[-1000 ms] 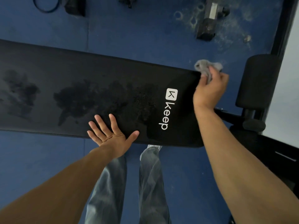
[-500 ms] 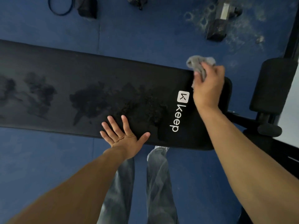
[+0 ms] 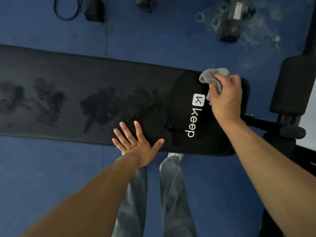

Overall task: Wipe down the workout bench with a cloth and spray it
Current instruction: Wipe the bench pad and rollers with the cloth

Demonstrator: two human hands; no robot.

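Gripped crumpled grey cloth (image 3: 212, 74) in right hand (image 3: 225, 98) at logo end of black padded surface (image 3: 51, 65); rested left hand (image 3: 136, 146) flat, fingers spread; judged dark damp patches (image 3: 102, 106) unwiped.

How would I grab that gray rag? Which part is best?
Probably the crumpled end of the gray rag that pokes out beyond the right hand, near the bench's far edge. Come from above on the far side: that bunch stands free, while the hand grips the rest.
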